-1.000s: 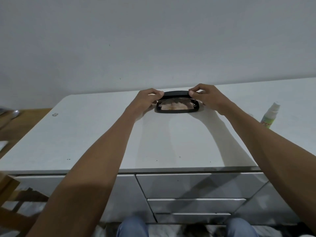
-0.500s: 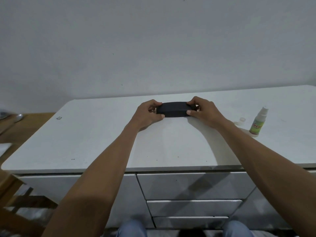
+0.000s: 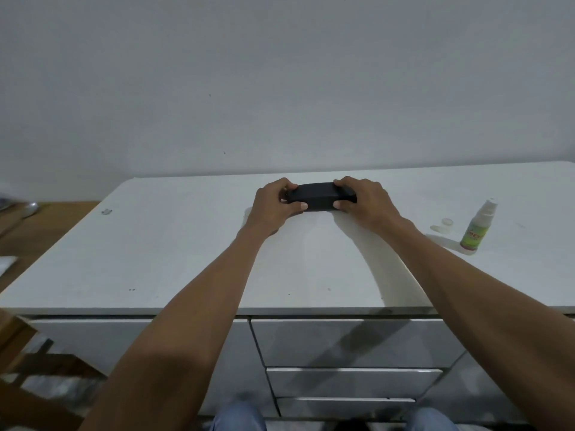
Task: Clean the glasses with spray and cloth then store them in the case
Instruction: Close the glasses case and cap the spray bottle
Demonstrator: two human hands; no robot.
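A black glasses case (image 3: 315,196) lies closed on the white cabinet top (image 3: 186,253), near its back middle. My left hand (image 3: 273,203) grips its left end, thumb pressed against the front edge. My right hand (image 3: 364,199) grips the right end, fingers over the lid. The glasses are hidden inside the case. A small spray bottle (image 3: 477,227) with a green label stands upright to the right, apart from my hands. No cloth is visible.
A small clear cap (image 3: 447,221) lies beside the spray bottle. A tiny object (image 3: 106,211) rests near the top's left edge. Drawers (image 3: 351,343) are below the front edge. A wooden chair (image 3: 18,368) stands at lower left. The wall rises just behind.
The case lid stood open with the glasses showing one second ago; it came down and the case is now closed. Both hands stay on its ends.
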